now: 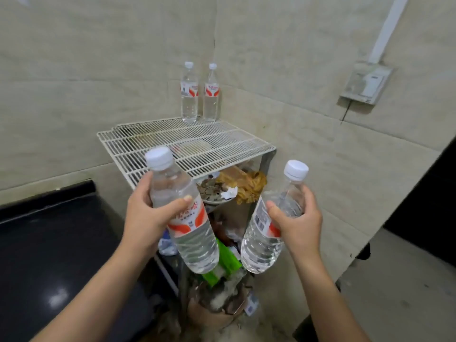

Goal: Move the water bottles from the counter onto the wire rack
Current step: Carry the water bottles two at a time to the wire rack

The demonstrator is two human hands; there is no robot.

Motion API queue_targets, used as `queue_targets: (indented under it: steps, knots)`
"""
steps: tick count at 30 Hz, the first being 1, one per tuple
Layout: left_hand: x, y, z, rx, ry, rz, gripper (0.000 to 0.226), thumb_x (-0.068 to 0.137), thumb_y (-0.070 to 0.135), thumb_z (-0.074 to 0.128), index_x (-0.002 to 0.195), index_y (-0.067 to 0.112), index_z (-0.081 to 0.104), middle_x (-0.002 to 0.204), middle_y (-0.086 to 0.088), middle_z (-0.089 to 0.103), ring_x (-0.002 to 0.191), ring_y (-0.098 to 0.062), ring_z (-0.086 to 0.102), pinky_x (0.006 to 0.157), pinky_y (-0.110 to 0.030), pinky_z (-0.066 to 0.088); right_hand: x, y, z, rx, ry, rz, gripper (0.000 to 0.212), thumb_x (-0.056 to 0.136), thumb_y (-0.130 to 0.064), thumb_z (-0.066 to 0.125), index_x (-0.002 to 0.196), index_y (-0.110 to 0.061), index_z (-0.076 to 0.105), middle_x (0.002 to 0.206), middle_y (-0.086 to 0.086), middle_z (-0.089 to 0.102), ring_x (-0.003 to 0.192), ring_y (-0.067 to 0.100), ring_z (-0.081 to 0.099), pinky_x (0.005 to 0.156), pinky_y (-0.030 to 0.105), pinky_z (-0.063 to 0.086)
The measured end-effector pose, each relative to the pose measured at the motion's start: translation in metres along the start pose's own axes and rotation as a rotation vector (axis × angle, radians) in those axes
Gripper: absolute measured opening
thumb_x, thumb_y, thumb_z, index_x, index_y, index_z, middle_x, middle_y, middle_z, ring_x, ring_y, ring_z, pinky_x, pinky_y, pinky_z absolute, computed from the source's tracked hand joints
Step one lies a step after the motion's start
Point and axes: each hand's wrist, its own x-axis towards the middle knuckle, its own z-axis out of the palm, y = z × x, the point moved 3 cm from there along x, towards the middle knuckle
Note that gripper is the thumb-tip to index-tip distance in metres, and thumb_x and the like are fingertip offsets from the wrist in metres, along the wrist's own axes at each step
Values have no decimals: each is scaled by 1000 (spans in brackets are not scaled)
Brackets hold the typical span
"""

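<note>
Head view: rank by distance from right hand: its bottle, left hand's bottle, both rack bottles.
1. Right-hand bottle, gripped by right hand.
2. Left-hand bottle, to its left.
3. Left rack bottle, right rack bottle, back corner: too close to call.

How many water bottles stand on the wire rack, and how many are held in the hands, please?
On the wire rack, rear bottles: 2
Held bottles, in left hand and right hand: 2
Total: 4

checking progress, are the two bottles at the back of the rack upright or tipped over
Upright. The back left bottle and the back right bottle stand base-down on the wire rack.
</note>
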Motion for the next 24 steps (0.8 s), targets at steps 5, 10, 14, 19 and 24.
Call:
queue_targets:
  steps: [5,10,14,19,24]
  knots:
    - [88,1,6,-96,-42,80,46,49,14,73,90,30,61,81,9,73,74,-9,69,62,-21,55,87,-17,43,0,-100,-142,57,60,-12,82,104,-33,51,92,-19,61,78,-9,62,67,4,47]
    - [176,-14,9,-196,-27,54,35,56,11,66,86,29,62,72,7,73,65,-10,70,56,-22,55,170,-29,82,-38,-164,-206,55,57,-18,84,100,-35,52,89,-15,62,83,2,63,70,8,50]
    - [235,-23,13,-213,1,48,31,59,10,64,85,25,61,69,8,73,64,-8,69,56,-20,55,217,-26,102,-5,-92,-189,61,53,-35,73,110,-28,51,94,-12,62,90,6,62,73,10,50]
    - [278,-39,15,-171,59,13,40,51,17,70,89,23,58,77,3,69,61,-7,69,52,-18,53,263,-12,124,-74,-136,-151,63,60,-23,82,115,-21,52,103,10,66,93,23,64,87,44,53]
    - [315,-58,14,-113,123,-20,31,70,6,66,89,27,55,65,15,72,58,-6,69,47,-17,51,309,6,157,-148,-218,-115,64,60,-31,80,117,-24,51,106,6,63,92,21,63,86,46,53]
